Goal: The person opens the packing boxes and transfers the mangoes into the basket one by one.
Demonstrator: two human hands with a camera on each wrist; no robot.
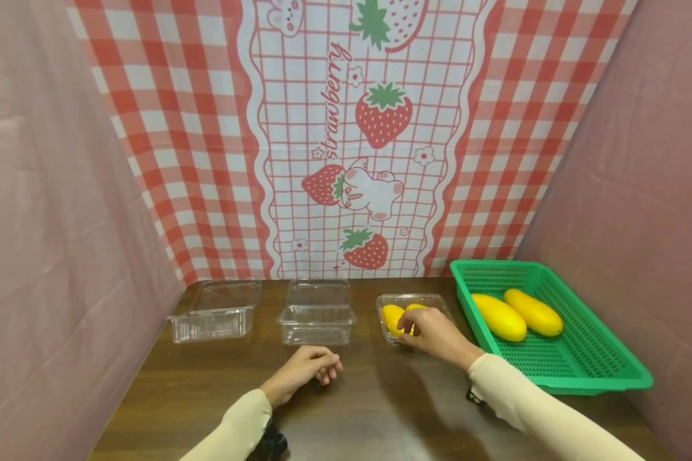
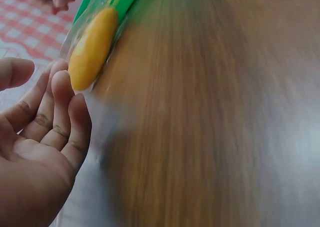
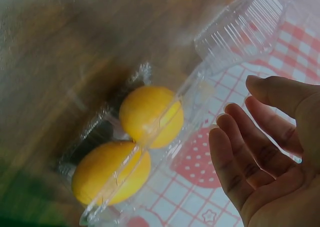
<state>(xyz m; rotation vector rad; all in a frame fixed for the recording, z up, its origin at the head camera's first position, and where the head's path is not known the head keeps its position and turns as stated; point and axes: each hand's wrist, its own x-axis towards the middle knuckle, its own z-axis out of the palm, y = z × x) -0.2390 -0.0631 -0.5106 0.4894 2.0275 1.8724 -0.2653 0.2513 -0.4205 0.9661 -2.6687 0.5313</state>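
Your left hand [image 1: 301,371] and right hand [image 1: 436,334] are apart, loosely curled and gripping nothing. Two yellow mangoes [image 1: 392,316] sit in the clear plastic box [image 1: 402,297] by your right hand; best press its rim lightly, sparing the fruit.

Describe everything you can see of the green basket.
The green basket is a roughly rectangular, open-topped container, apparently plastic, with a smooth rim and rows of small openings through its walls and base. It stands upright on the brown table, at the right in the head view, turned slightly askew. Two long yellow fruits lie inside, side by side towards its far left part, leaving much of the base bare.
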